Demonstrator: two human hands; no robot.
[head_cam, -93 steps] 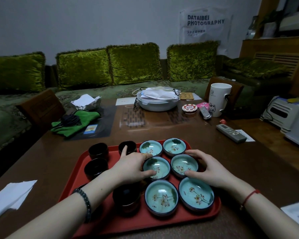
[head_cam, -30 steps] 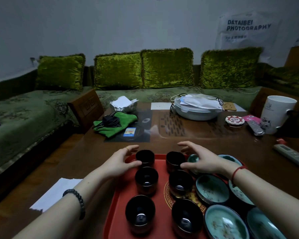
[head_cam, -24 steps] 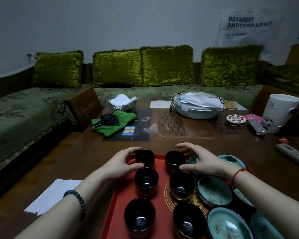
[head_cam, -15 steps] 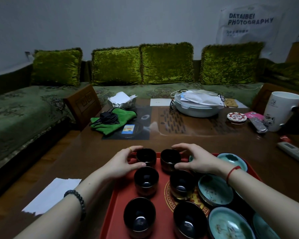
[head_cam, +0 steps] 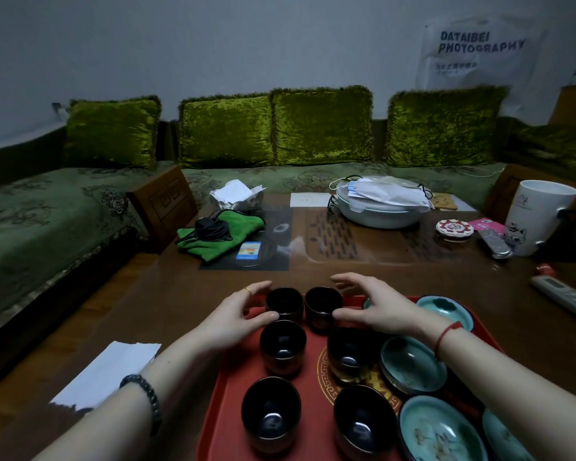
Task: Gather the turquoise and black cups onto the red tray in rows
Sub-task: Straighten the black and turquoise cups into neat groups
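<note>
The red tray [head_cam: 233, 387] lies on the brown table in front of me. Several black cups stand on it in two columns, the farthest pair being the far left black cup [head_cam: 285, 302] and the far right black cup [head_cam: 323, 307], nearly touching. Turquoise cups [head_cam: 413, 364] fill the tray's right side, partly hidden under my right forearm. My left hand [head_cam: 236, 317] has thumb and forefinger against the far left black cup. My right hand [head_cam: 376, 304] hovers beside the far right black cup, fingers spread, thumb near its side.
White paper [head_cam: 110, 371] lies left of the tray. Farther back are a green cloth with a black cable [head_cam: 217, 234], a white lidded dish [head_cam: 379, 207], a white mug [head_cam: 539, 217] and a remote control [head_cam: 566, 297]. A green sofa runs behind the table.
The camera view swung left from the turquoise cups to the black ones. Over the last second the far right black cup slid left toward its neighbour, and my right fingers have lifted off it.
</note>
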